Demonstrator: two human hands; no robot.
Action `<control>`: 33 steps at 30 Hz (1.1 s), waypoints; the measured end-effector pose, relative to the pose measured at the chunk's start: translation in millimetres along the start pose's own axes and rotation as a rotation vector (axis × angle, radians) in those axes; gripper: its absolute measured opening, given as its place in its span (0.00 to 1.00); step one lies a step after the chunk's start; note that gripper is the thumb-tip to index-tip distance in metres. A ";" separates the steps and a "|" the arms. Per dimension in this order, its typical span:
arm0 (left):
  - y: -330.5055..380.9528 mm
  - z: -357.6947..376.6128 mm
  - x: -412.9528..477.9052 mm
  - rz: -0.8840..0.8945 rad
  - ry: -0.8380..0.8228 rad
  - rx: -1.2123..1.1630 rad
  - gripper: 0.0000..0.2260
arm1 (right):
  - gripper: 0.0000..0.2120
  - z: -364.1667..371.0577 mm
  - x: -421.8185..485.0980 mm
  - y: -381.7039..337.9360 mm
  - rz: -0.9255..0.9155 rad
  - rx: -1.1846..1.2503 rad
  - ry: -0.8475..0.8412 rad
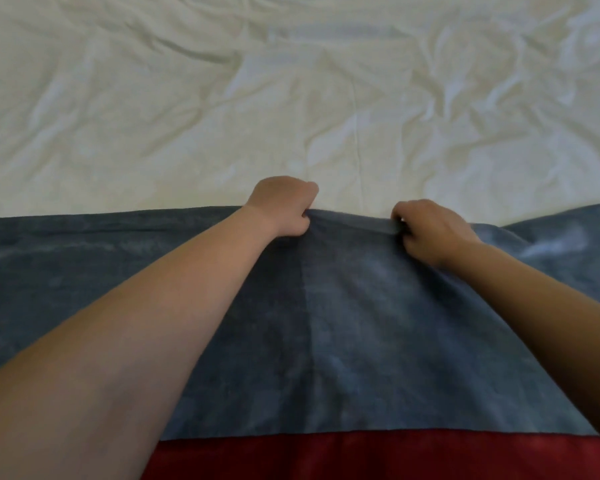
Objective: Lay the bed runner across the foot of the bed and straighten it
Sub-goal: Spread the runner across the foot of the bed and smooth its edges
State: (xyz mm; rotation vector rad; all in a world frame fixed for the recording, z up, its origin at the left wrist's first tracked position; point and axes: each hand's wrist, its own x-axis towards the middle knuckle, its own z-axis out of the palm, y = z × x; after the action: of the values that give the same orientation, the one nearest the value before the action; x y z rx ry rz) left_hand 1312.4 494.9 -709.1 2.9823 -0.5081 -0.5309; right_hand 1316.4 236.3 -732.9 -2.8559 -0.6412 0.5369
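A blue-grey bed runner point(354, 327) lies across the near end of the bed, spanning the whole width of the view. My left hand point(281, 206) grips its far edge near the middle, fingers curled into the cloth. A little to the right, my right hand point(430, 230) pinches the same far edge. The edge between my hands is bunched and slightly lifted. To the right of my right hand the runner's edge dips and then rises in a fold. A faint vertical crease runs down the runner's middle.
A wrinkled white sheet point(291, 98) covers the bed beyond the runner, with many creases at the upper right. A dark red cloth point(361, 459) shows below the runner's near edge at the bottom.
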 end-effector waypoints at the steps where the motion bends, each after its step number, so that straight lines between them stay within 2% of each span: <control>1: 0.9 2.1 0.7 0.005 0.045 -0.027 0.03 | 0.06 -1.6 -1.6 1.8 -0.011 0.018 0.071; 3: 0.9 7.4 1.6 0.004 0.063 -0.102 0.04 | 0.05 -3.2 -4.4 1.9 -0.063 0.019 0.099; 5: 0.2 11.8 1.7 -0.040 -0.033 -0.209 0.07 | 0.08 -1.7 -5.3 -0.7 -0.029 0.071 -0.042; 8: -1.8 12.6 6.7 -0.127 -0.267 -0.328 0.10 | 0.13 -7.9 4.2 -3.3 0.143 0.224 -0.294; 11: -3.8 7.3 14.7 -0.103 -0.355 -0.268 0.11 | 0.09 -16.7 15.6 -4.1 0.145 0.077 -0.447; 13: -7.5 0.5 20.9 -0.084 -0.341 -0.237 0.10 | 0.09 -23.1 22.7 -4.5 0.139 0.009 -0.465; 15: -13.0 -5.7 26.9 -0.086 -0.297 -0.265 0.09 | 0.08 -30.3 30.0 -1.8 0.169 0.038 -0.419; 18: -20.6 -9.1 33.3 -0.110 -0.226 -0.356 0.06 | 0.03 -39.7 40.5 9.3 0.234 0.191 -0.410; 21: -27.3 -6.7 35.9 -0.113 -0.213 -0.408 0.03 | 0.03 -50.0 48.7 19.1 0.272 0.362 -0.452; 26: -35.1 -1.0 40.7 -0.132 -0.225 -0.317 0.04 | 0.03 -56.4 57.2 29.8 0.410 0.646 -0.498; 28: -32.8 0.6 43.8 -0.143 -0.203 -0.286 0.04 | 0.06 -51.8 62.2 33.7 0.362 0.516 -0.450; 31: -23.0 2.6 49.0 -0.144 -0.101 -0.167 0.04 | 0.05 -40.0 69.2 31.3 0.310 0.038 -0.191; 33: -18.2 5.1 50.8 -0.150 -0.072 -0.113 0.03 | 0.01 -31.2 71.1 24.6 0.345 -0.036 -0.168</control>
State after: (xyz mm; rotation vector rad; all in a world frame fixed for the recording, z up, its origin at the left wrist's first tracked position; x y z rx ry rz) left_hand 1361.2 495.1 -732.6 2.9158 -0.2504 -0.6582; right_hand 1397.6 243.1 -731.9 -2.9935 -0.1767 0.8292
